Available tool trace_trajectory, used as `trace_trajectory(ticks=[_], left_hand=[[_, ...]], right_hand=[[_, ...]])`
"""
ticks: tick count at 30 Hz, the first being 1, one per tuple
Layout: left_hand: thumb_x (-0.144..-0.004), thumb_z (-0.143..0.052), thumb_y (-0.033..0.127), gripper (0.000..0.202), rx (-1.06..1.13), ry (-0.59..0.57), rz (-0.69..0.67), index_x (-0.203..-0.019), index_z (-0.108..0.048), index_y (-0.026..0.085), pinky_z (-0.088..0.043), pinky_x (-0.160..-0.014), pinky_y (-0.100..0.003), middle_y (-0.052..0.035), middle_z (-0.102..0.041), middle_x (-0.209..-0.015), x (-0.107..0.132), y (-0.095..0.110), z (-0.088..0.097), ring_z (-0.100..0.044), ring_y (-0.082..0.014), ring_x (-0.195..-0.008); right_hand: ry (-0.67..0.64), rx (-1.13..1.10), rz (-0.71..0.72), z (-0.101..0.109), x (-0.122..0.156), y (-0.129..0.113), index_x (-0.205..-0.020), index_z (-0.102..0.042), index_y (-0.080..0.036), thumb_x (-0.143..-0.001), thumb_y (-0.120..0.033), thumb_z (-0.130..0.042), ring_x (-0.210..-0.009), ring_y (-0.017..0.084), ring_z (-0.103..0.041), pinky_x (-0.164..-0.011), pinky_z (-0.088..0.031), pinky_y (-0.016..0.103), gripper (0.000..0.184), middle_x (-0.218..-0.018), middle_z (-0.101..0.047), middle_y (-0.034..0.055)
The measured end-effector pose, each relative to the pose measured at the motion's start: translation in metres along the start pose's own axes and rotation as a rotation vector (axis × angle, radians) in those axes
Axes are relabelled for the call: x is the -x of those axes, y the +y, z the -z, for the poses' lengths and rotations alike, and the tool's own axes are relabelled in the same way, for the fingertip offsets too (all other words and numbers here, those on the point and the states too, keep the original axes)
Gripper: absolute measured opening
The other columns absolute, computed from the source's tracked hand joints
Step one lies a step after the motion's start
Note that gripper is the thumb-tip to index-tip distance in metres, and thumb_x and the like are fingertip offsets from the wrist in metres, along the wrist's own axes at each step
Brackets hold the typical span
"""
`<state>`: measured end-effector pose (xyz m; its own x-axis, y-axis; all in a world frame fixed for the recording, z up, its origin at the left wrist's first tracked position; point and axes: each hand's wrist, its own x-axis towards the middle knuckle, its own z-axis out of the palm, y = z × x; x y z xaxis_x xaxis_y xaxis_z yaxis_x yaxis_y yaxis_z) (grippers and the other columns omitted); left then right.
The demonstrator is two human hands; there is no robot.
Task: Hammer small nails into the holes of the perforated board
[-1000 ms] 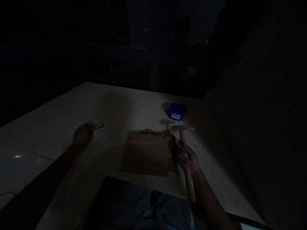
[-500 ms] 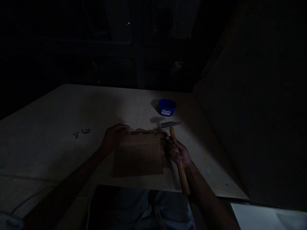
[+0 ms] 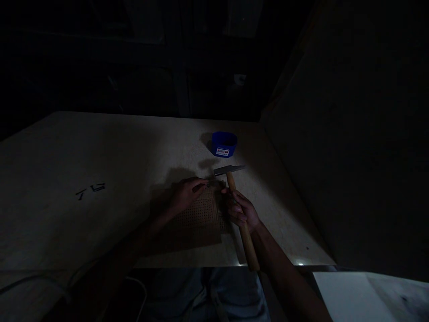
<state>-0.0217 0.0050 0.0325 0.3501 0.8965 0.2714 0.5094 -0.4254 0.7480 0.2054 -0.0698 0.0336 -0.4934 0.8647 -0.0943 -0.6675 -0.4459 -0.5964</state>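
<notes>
A brown perforated board (image 3: 201, 221) lies flat on the pale table (image 3: 100, 147) in front of me. My left hand (image 3: 186, 194) rests on the board's far edge, its fingers pinched on a small dark nail (image 3: 205, 185). My right hand (image 3: 240, 210) is wrapped round the wooden handle of a hammer (image 3: 234, 197), whose steel head hangs just above and behind the board's far right corner. The scene is very dark.
A small blue tub (image 3: 224, 144) with a label stands behind the hammer head. A few loose nails (image 3: 90, 190) lie on the table at the left. A large upright panel (image 3: 351, 147) closes off the right side. The table's near edge is cut out above my lap.
My left hand has left the loose nails at the left and travelled right to the board's far edge, pinching a nail. The hammer hand has stayed beside the board.
</notes>
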Motion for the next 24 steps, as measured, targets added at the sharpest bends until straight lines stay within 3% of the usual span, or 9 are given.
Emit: trace_trajectory(ticks=[24], left_hand=[[-0.09,-0.063,0.021,0.027,0.0,0.026,-0.06,-0.114,-0.076,0.025,-0.061,-0.09,-0.031,-0.0017,-0.08,-0.109,0.003,0.0038,-0.0033,-0.076,-0.0178,-0.095]], right_hand=[[0.076,0.04,-0.07,-0.0075,-0.0016,0.0031,-0.111,-0.061,-0.019,-0.088,-0.037,-0.075,-0.032,0.002,-0.017,-0.026,-0.027,0.011,0.033,-0.053,-0.044,-0.0132]])
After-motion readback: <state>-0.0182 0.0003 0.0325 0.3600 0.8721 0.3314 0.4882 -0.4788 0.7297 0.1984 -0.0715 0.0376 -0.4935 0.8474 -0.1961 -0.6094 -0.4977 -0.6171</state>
